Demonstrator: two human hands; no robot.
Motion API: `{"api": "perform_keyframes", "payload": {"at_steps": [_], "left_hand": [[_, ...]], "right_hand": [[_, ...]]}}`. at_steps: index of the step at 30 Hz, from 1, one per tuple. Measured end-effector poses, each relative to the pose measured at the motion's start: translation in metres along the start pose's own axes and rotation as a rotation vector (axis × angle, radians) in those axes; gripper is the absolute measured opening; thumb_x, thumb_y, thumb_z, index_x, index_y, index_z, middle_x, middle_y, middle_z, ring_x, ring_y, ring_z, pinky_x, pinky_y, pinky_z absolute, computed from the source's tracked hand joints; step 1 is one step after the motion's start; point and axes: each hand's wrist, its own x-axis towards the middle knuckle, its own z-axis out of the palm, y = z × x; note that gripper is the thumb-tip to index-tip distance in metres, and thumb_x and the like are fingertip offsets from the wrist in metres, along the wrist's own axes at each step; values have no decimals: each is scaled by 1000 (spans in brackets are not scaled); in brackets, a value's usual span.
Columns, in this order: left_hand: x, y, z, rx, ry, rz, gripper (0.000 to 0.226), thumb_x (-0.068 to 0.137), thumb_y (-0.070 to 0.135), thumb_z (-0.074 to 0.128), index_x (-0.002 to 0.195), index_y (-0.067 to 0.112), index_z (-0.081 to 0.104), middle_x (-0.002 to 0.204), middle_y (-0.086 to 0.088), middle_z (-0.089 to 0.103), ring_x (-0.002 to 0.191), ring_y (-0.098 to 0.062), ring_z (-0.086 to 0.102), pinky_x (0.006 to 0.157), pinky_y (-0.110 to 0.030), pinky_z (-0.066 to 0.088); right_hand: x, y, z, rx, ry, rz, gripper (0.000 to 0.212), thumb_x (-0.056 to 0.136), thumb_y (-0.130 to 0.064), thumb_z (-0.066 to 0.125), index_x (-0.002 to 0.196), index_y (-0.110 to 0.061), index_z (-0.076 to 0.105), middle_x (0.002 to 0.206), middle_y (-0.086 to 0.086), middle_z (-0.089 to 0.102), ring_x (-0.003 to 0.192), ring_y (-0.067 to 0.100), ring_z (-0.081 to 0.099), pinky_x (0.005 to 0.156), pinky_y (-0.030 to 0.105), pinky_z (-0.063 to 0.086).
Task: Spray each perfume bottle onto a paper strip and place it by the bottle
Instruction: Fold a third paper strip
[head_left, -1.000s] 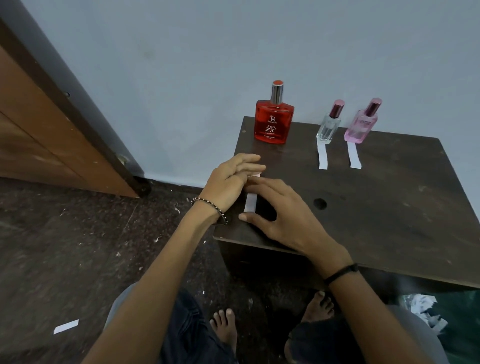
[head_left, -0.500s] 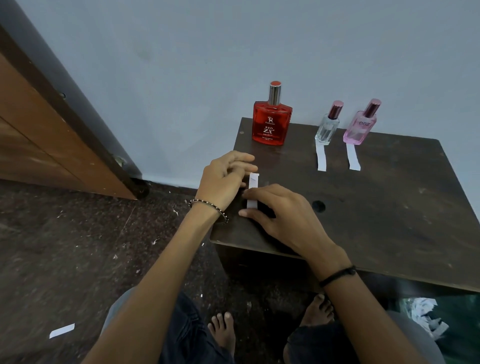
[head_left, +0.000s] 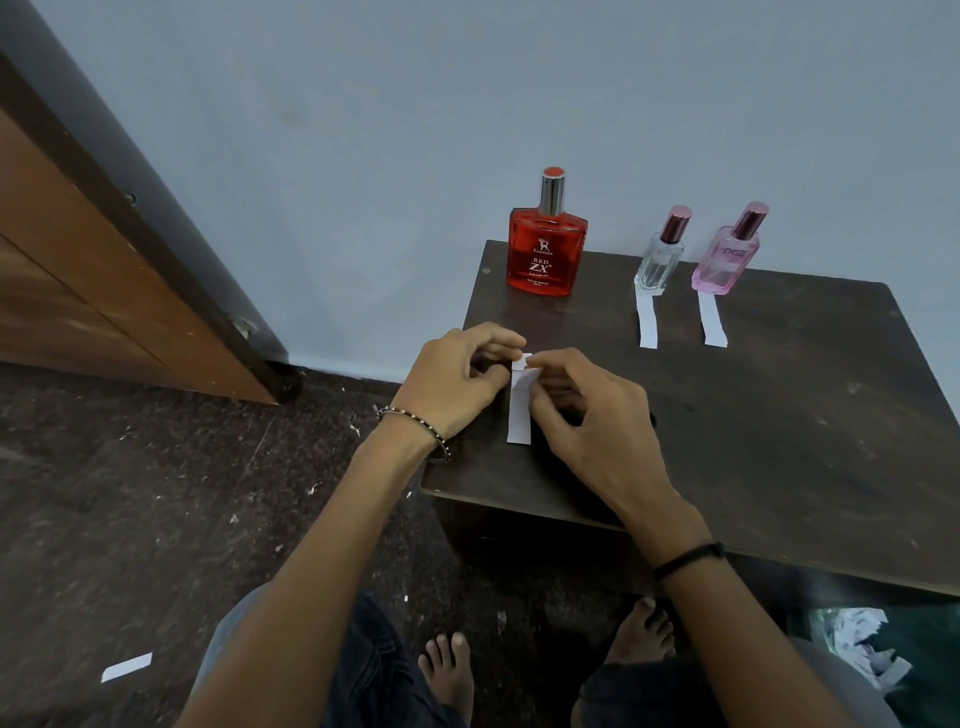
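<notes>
A white paper strip (head_left: 519, 410) hangs lengthwise over the near left part of the dark wooden table (head_left: 753, 415). My left hand (head_left: 457, 379) and my right hand (head_left: 587, 415) both pinch its top end between fingertips. At the table's back edge stand a red square perfume bottle (head_left: 546, 254), a small clear bottle (head_left: 658, 262) and a pink bottle (head_left: 726, 260). One white strip (head_left: 647, 322) lies in front of the clear bottle, another (head_left: 711, 325) in front of the pink one. No strip lies by the red bottle.
A blue-grey wall runs right behind the bottles. A wooden door (head_left: 78, 280) stands to the left. A loose strip (head_left: 126, 666) lies on the dark floor, and crumpled paper (head_left: 862, 644) sits low at the right. My bare feet are under the table's near edge.
Both hands rose from flat on the table and lifted the strip's top end; more of the strip now shows between them.
</notes>
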Motion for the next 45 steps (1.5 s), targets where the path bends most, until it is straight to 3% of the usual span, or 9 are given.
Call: {"api": "perform_keyframes", "payload": {"at_steps": [10, 14, 16, 18, 25, 28, 32, 39, 45], "left_hand": [[1, -1, -1, 62, -16, 50, 33, 87, 4, 67, 117, 17, 69, 110, 4, 74, 96, 4, 62, 74, 2, 42], [1, 0, 0, 83, -28, 59, 31, 89, 9, 68, 118, 19, 68, 109, 8, 73, 92, 14, 57, 75, 3, 41], [1, 0, 1, 87, -22, 62, 29, 89, 14, 68, 118, 21, 69, 110, 10, 72, 93, 16, 55, 75, 3, 40], [2, -1, 1, 81, -14, 61, 28, 89, 16, 69, 117, 22, 70, 111, 10, 72, 94, 15, 56, 75, 4, 40], [3, 0, 6, 67, 32, 48, 24, 86, 23, 76, 109, 19, 73, 102, 9, 74, 86, 11, 60, 72, 3, 41], [5, -1, 9, 77, 56, 25, 23, 82, 17, 79, 104, 23, 75, 97, 10, 76, 84, 2, 62, 71, 0, 42], [8, -2, 11, 10, 90, -86, 26, 76, 21, 85, 99, 26, 75, 80, 12, 73, 64, -1, 53, 63, -8, 44], [12, 2, 10, -145, 114, -282, 25, 69, 19, 91, 88, 15, 76, 62, 8, 62, 40, 8, 49, 50, -3, 39], [13, 5, 8, -172, 123, -343, 18, 64, 16, 93, 75, 14, 78, 55, 8, 64, 41, 8, 53, 48, -4, 40]], "right_hand": [[2, 4, -2, -129, -99, -46, 15, 90, -9, 70, 104, -13, 71, 109, -3, 72, 99, 9, 67, 89, 24, 54], [4, 1, -4, -11, -61, 98, 7, 99, -18, 60, 106, -16, 59, 102, -5, 71, 94, 4, 67, 82, 13, 52], [6, 1, -5, 2, -41, 134, 7, 101, -21, 58, 106, -17, 55, 99, -2, 71, 90, 8, 68, 77, 18, 52], [7, 1, -5, 1, -32, 136, 6, 102, -19, 58, 105, -17, 53, 97, 0, 72, 86, 11, 68, 75, 23, 52], [7, 0, -5, 57, -35, 131, 6, 100, -18, 60, 103, -18, 54, 100, -5, 74, 98, -1, 66, 77, 5, 49], [7, 3, -3, 61, -52, 115, 11, 97, -18, 66, 105, -16, 59, 104, -6, 74, 97, 2, 69, 82, 10, 52], [4, 9, 2, -125, -17, -11, 10, 96, -19, 67, 106, -16, 69, 98, -5, 73, 87, 10, 67, 74, 31, 56], [2, 4, -3, -142, 49, 56, 4, 97, -15, 66, 100, -13, 65, 89, -2, 74, 74, 10, 69, 62, 27, 54], [-3, -1, 1, -219, 27, 23, 4, 95, -9, 67, 97, -12, 66, 68, -2, 66, 46, 4, 48, 47, 18, 39]]}}
